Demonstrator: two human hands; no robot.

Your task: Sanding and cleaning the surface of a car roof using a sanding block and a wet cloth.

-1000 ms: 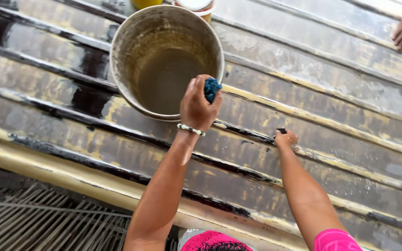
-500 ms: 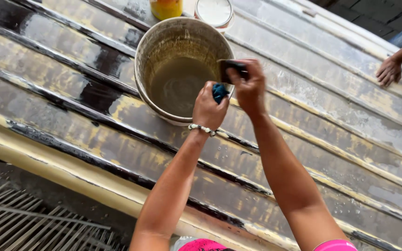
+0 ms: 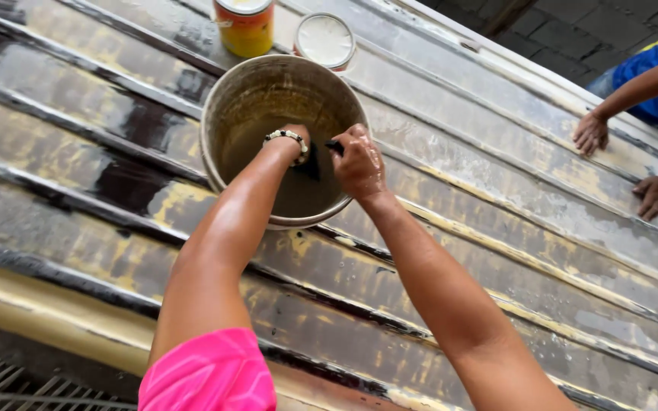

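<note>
Both hands over bucket [image 3: 226,114]: left hand [image 3: 298,141] dipped inside, grip hidden; right hand [image 3: 359,164] pinching dark sandpaper [image 3: 334,147].

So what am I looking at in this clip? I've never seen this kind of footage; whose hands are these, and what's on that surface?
The camera sits on a person's head and looks down at their own bare arms. Both hands reach into a dirty bucket of murky water: the left hand, with a beaded bracelet, dips inside, and the right hand grips a small dark object, too hidden to name. The bucket stands on a wet ribbed metal surface. Behind it are a yellow can and a round white lid. The hands at the far right belong to another person.
</note>
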